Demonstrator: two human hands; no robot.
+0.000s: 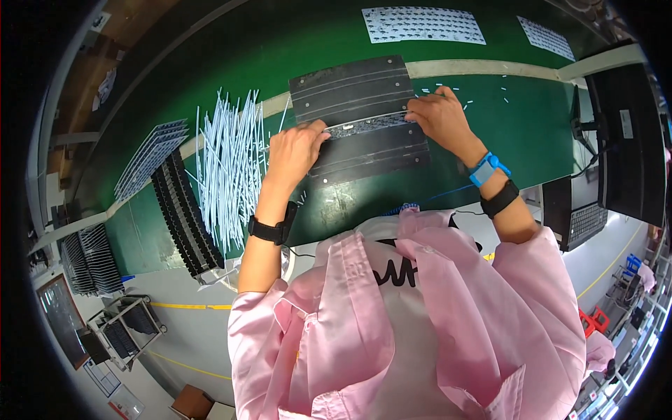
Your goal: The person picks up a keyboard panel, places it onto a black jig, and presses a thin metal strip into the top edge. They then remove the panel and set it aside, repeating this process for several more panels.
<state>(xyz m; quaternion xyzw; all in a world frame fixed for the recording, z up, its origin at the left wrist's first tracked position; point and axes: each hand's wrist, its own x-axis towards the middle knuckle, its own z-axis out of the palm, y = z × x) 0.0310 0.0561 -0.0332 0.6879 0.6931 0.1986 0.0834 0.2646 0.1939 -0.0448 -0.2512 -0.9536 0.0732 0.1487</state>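
A black plate-like fixture (353,89) with lengthwise grooves and small round screws lies on the green table, slightly tilted. Across its middle, a thin speckled grey strip (367,126) sits in a channel, with a small white piece on it. My left hand (295,150) is closed at the strip's left end, fingertips pinched together. At the right end my right hand (442,120) pinches too, with the fingers bent. Both sets of fingertips hide the strip's ends. Just left of my left hand lies a heap of long thin pale-blue strips (227,168).
Beyond the heap are a black slotted rack (183,213) and upright pale panels (150,157). Small white bits (467,105) lie by my right hand. Printed sheets (423,25) lie at the far side, beyond a beige ledge (483,68). A monitor (624,133) and keyboard (586,222) stand right.
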